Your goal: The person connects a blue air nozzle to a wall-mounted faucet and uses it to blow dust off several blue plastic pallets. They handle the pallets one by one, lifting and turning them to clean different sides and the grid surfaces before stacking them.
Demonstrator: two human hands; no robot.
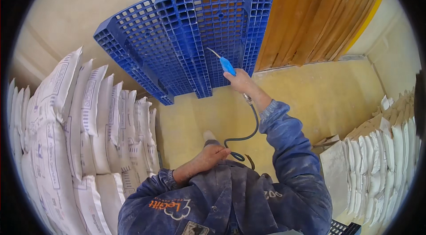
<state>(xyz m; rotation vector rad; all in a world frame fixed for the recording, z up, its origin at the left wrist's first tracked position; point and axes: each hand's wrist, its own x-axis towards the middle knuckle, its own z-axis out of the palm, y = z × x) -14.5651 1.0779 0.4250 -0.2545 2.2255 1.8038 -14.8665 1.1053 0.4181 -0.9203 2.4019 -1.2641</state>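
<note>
One light, stiff air gun (pixel 227 65) sat clamped in the right hand (pixel 240 80) by its blue grip; the left hand (pixel 208 157) pinched its limp hose (pixel 254 124).

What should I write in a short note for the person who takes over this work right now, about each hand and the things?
Right hand: raised, closed around the blue-handled air gun; its thin nozzle points at the blue plastic pallet.
Left hand: low, near the body, closed on the dark hose that runs down from the gun.
Pallet: stands tilted against the wall, grid side facing the person.
White sacks stacked on the left, more stacks on the right.
Done: gun and hose in hand, nozzle at the grid.
Left: how much of the grid is blown clean cannot be told from this view.
</note>
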